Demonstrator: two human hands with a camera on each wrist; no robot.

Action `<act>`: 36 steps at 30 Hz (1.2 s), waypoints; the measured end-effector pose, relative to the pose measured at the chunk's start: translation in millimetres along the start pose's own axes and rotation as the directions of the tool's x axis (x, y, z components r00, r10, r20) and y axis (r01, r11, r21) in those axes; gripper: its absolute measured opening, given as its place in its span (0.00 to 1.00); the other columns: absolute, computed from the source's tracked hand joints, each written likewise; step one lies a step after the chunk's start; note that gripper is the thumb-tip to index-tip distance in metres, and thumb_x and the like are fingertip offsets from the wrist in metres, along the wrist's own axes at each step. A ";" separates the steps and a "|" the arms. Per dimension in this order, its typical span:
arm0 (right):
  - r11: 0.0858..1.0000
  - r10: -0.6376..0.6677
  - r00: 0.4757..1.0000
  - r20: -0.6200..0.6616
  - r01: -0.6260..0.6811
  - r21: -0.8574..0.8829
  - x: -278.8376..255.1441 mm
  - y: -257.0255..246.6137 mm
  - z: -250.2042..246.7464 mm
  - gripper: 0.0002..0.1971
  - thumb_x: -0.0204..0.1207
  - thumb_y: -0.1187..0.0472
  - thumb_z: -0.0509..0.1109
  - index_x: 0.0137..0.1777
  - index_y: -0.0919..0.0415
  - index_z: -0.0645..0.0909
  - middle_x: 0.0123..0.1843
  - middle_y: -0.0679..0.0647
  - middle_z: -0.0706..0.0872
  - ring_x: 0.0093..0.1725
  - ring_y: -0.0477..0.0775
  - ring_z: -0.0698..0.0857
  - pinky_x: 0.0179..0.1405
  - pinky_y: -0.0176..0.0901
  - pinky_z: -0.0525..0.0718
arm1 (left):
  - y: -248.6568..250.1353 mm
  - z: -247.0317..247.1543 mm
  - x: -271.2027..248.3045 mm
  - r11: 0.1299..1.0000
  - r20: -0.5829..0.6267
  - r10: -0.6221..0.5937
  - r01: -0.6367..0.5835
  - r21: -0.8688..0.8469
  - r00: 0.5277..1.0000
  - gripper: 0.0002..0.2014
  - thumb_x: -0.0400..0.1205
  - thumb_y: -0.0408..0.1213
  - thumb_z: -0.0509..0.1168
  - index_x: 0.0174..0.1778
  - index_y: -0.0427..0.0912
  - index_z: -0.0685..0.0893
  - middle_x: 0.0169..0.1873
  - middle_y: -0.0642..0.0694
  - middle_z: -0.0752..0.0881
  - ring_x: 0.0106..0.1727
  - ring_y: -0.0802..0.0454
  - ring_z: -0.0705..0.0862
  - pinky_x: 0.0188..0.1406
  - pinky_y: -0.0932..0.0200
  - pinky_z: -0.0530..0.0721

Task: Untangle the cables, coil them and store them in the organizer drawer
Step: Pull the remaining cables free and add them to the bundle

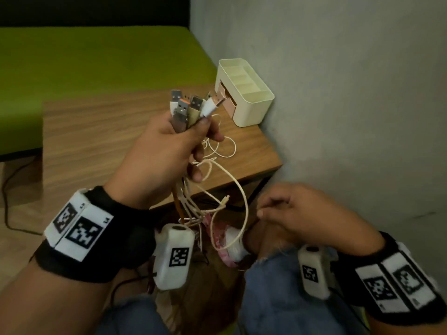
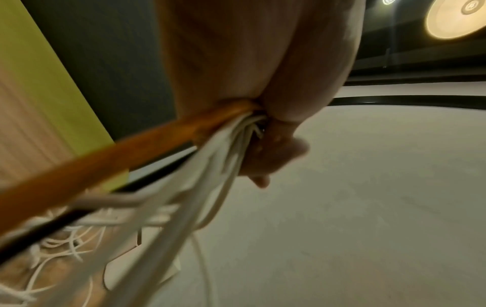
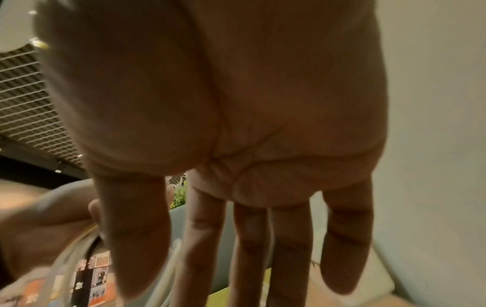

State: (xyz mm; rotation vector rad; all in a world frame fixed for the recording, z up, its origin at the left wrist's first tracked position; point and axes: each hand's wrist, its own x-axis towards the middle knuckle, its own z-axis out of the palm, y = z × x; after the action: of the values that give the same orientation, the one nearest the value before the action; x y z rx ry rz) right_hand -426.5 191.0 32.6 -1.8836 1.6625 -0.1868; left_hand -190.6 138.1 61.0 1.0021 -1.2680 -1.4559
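Note:
My left hand [image 1: 169, 151] is raised over the wooden table [image 1: 96, 141] and grips a bundle of cables [image 1: 188, 110] just below their USB plugs, which stick up. White strands and one orange cable [image 1: 177, 201] hang from the fist toward my lap. In the left wrist view the orange cable [image 2: 131, 149] and white cables [image 2: 210, 166] run out of the curled left hand [image 2: 249, 62]. A white loop [image 1: 244, 201] sags beside my right hand [image 1: 271, 209], which hovers low with relaxed fingers. The right hand [image 3: 236, 103] shows straight fingers and an empty palm. The cream organizer [image 1: 244, 93] has its pinkish drawer [image 1: 226, 102] slightly pulled out.
The organizer stands at the table's far right corner against a grey wall [image 1: 350, 93]. More white cable [image 1: 225, 146] lies on the table near it. A green couch [image 1: 96, 56] is behind the table. My jeans-clad knees [image 1: 278, 298] are below the hands.

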 end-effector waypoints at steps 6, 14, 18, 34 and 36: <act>0.964 -0.142 0.987 -0.072 0.154 0.217 -6.1 -37.3 -9.3 0.24 0.72 0.43 0.77 0.67 0.34 0.75 0.62 0.35 0.82 0.60 0.29 0.79 0.57 0.33 0.78 | 17.8 26.9 -18.8 1.000 0.101 0.020 -0.020 -0.002 0.995 0.09 0.87 0.37 0.59 0.52 0.35 0.80 0.35 0.42 0.85 0.29 0.51 0.78 0.30 0.53 0.85; 0.908 -0.219 0.972 0.083 0.171 0.382 13.1 -67.3 30.8 0.22 0.79 0.49 0.72 0.71 0.39 0.73 0.62 0.44 0.87 0.58 0.44 0.87 0.63 0.55 0.85 | 10.1 32.3 -22.2 0.996 -0.026 0.050 -0.052 -0.070 0.998 0.09 0.88 0.44 0.57 0.49 0.41 0.75 0.26 0.48 0.77 0.23 0.54 0.71 0.21 0.60 0.71; 0.949 -0.212 0.961 0.179 0.159 0.271 7.6 -76.6 36.1 0.12 0.83 0.46 0.66 0.58 0.52 0.83 0.48 0.53 0.90 0.47 0.52 0.88 0.51 0.55 0.86 | 4.3 26.8 -18.7 0.990 -0.096 -0.024 0.010 -0.142 0.995 0.13 0.88 0.43 0.59 0.37 0.49 0.70 0.24 0.53 0.65 0.22 0.59 0.61 0.17 0.64 0.62; 0.837 -0.266 0.939 -0.216 0.336 0.431 -4.1 -63.5 -2.1 0.37 0.82 0.51 0.69 0.86 0.46 0.55 0.86 0.44 0.62 0.84 0.41 0.59 0.84 0.48 0.61 | -21.7 48.7 -23.5 0.908 0.159 0.149 -0.198 0.369 0.976 0.16 0.81 0.20 0.60 0.40 0.48 0.82 0.31 0.56 0.84 0.34 0.66 0.80 0.34 0.68 0.77; 0.844 -0.301 0.920 -0.250 0.379 0.378 -0.7 -63.7 0.4 0.31 0.83 0.54 0.69 0.84 0.48 0.63 0.81 0.46 0.71 0.79 0.41 0.69 0.79 0.42 0.69 | -25.6 47.6 -22.5 0.904 0.161 0.139 -0.191 0.382 0.977 0.14 0.80 0.18 0.59 0.43 0.43 0.83 0.34 0.51 0.86 0.37 0.60 0.84 0.35 0.63 0.82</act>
State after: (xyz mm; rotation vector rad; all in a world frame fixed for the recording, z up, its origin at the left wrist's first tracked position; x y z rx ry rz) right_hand -372.3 193.4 65.9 -1.8426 1.2448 -0.8224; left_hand -234.4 171.9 42.1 1.0399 -1.7491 -1.1712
